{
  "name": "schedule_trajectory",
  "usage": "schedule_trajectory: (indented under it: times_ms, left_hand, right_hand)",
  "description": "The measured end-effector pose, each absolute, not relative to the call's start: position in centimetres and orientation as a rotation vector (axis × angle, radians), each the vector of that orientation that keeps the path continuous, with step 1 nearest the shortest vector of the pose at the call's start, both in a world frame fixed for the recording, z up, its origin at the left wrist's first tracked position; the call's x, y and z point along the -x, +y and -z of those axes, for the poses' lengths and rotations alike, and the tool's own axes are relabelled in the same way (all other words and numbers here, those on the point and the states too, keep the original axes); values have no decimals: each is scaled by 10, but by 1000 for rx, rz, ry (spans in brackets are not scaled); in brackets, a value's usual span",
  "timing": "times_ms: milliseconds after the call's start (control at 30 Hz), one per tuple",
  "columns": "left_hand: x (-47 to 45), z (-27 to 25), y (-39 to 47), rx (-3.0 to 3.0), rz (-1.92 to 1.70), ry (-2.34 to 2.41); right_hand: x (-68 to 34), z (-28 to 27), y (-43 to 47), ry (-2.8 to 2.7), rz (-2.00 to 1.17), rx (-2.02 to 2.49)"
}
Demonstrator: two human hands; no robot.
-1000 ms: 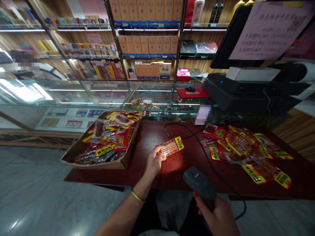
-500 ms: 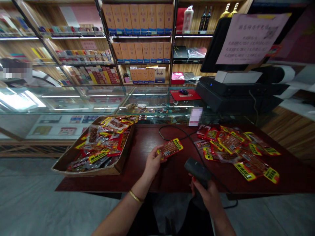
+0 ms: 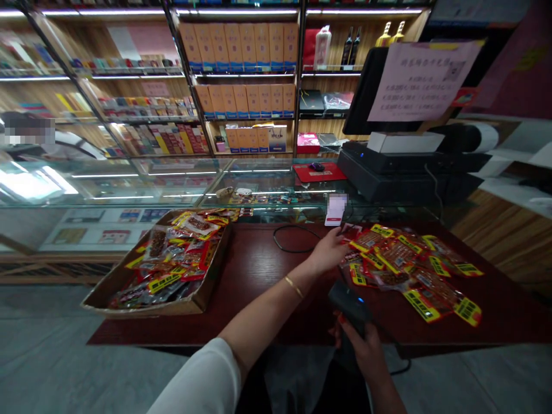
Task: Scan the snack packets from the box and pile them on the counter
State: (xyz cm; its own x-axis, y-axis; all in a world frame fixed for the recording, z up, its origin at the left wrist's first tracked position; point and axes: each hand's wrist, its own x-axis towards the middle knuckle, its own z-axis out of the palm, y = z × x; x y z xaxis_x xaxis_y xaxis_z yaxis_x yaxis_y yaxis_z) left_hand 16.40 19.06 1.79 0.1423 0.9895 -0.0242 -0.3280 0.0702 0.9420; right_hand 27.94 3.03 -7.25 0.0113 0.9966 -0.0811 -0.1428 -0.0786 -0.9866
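Observation:
My left hand stretches across to the right-hand pile. Its fingers are at the near end of a red and yellow snack packet, which lies on top of the other packets; the fingertips are partly hidden. My right hand is wrapped round the handle of a black barcode scanner, held low at the table's front edge. A small blue light glows on the scanner. To the left stands an open cardboard box full of similar packets.
A dark red table carries everything, with the scanner's cable looped on it. A phone leans by the glass counter. A monitor stands behind on the right, a person far left.
My left hand has moved right with the snack packet, from the table's middle to the pile. The scanner stays in my right hand, its blue light now showing. The view has shifted slightly.

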Motion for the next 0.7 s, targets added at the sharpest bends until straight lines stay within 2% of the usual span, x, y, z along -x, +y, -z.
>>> schedule_trajectory:
  times_ms: [133, 233, 300, 367, 467, 700]
  left_hand:
    - [-52, -45, 120, -1546, -1407, 1328]
    - [50, -69, 67, -1645, -1467, 1888]
    - [108, -77, 39, -1599, -1228, 2379]
    - [150, -77, 19, -1569, -792, 2684]
    - [177, -67, 5, -1587, -368, 2675]
    - [165, -48, 20, -1466, -160, 2712]
  right_hand:
    - [-286, 77, 29, -1109, -1376, 1157]
    - [-292, 88, 31, -1108, -1419, 1157]
    - [-293, 92, 32, -1129, -1415, 1181]
    - [-292, 92, 31, -1151, -1396, 1209]
    - [-286, 84, 27, -1146, -1358, 1223]
    - [-282, 80, 27, -1153, -1319, 1222]
